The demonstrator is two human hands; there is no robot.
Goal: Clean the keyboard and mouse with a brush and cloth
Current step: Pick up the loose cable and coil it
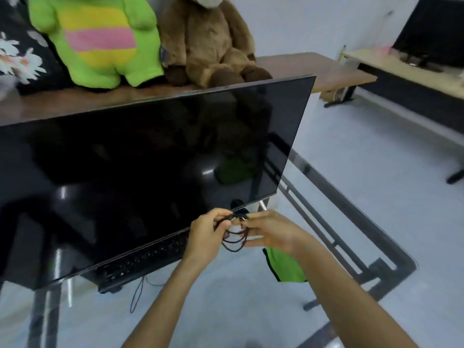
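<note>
Both hands meet just below the monitor's lower right corner, holding a coiled black cable (234, 241). My left hand (207, 234) pinches the loops from the left, and my right hand (270, 232) grips them from the right. A black keyboard (143, 259) lies on the glass table under the monitor's bottom edge, partly hidden by it. A green cloth (286, 267) lies on the table beneath my right forearm. The mouse is mostly hidden behind my fingers; only a dark shape shows there. No brush is visible.
A large dark monitor (150, 159) fills the left and centre. The glass table (351, 214) has a metal frame at its right edge. Behind stand a green plush toy (100, 41) and a brown plush toy (208, 41) on a wooden bench. Another desk with a monitor (431, 33) is far right.
</note>
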